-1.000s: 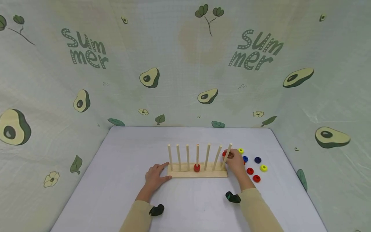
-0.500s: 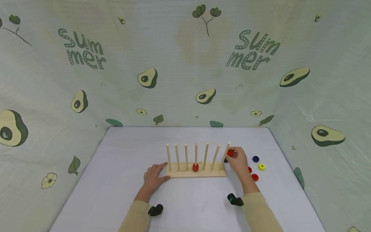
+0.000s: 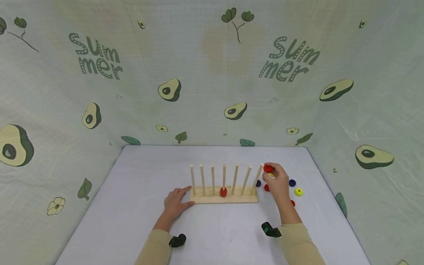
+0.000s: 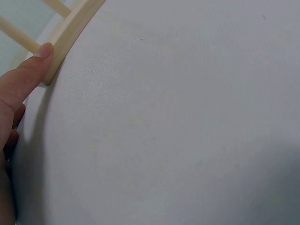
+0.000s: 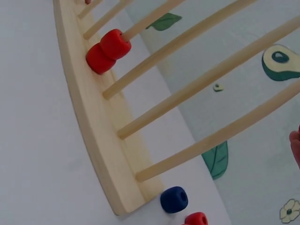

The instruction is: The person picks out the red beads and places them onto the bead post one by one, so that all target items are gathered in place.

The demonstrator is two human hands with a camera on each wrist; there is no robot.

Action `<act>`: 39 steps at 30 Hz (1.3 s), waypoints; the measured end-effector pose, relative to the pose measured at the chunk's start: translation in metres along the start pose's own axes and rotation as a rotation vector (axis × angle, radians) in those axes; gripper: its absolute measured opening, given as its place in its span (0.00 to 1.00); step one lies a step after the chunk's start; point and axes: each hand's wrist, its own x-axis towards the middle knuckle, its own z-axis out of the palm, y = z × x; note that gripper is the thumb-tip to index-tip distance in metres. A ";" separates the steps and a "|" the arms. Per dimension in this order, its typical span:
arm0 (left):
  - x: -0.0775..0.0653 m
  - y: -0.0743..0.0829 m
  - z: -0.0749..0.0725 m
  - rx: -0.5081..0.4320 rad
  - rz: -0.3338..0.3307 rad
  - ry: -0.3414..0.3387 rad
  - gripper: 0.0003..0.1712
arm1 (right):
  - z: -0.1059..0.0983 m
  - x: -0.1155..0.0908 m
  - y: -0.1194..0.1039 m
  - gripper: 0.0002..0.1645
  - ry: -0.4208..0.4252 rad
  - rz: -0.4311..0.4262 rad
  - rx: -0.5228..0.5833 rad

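A wooden peg stand (image 3: 223,199) with several upright pegs stands mid-table. Two red beads (image 5: 115,44) are stacked on its middle peg. My left hand (image 3: 175,202) holds the stand's left end, thumb at the front and index finger at the back; in the left wrist view the thumb (image 4: 28,72) lies on the base by the end peg. My right hand (image 3: 277,180) pinches a red bead (image 3: 268,169) between thumb and fingers, raised beside the tip of the rightmost peg (image 3: 259,175). The right wrist view catches only its fingertips (image 5: 295,143) at the edge.
Loose beads lie right of the stand: a blue bead (image 5: 174,199) by its end, a red bead (image 3: 267,187), a dark blue bead (image 3: 292,183), a yellow bead (image 3: 298,192) and a partly covered red bead (image 3: 293,203). A patterned cloth (image 3: 198,125) hangs behind the table.
My right hand has lifted the red bead up and to the right, from low behind the rightmost peg to its tip. My left hand has stayed at the stand's end.
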 end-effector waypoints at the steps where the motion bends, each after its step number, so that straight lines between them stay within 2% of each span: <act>1: 0.000 0.000 0.000 -0.003 0.000 0.000 0.38 | 0.000 0.000 -0.003 0.19 0.009 -0.017 0.010; 6: -0.001 -0.001 -0.001 -0.010 0.005 0.004 0.38 | -0.002 0.000 -0.020 0.19 0.039 -0.094 0.020; 11: -0.001 -0.002 0.001 -0.006 0.002 0.002 0.39 | -0.005 -0.006 -0.058 0.18 0.055 -0.178 0.061; 14: -0.001 -0.004 0.002 -0.002 0.001 0.000 0.39 | -0.007 -0.011 -0.080 0.17 0.057 -0.197 0.061; 17: -0.002 -0.005 0.002 -0.001 0.004 0.001 0.39 | -0.007 -0.014 -0.091 0.17 0.047 -0.189 0.075; 21: -0.003 -0.004 0.001 -0.006 0.012 0.003 0.39 | -0.005 -0.017 -0.098 0.17 0.031 -0.204 0.113; 24: -0.004 -0.003 0.000 -0.013 0.013 0.001 0.38 | -0.001 -0.019 -0.102 0.17 0.024 -0.246 0.130; 33: -0.006 -0.003 -0.001 -0.003 0.022 0.013 0.38 | 0.011 -0.024 -0.116 0.16 0.035 -0.370 0.098; 39: -0.005 -0.004 0.000 -0.001 0.020 0.010 0.38 | 0.018 -0.026 -0.122 0.17 0.026 -0.400 0.092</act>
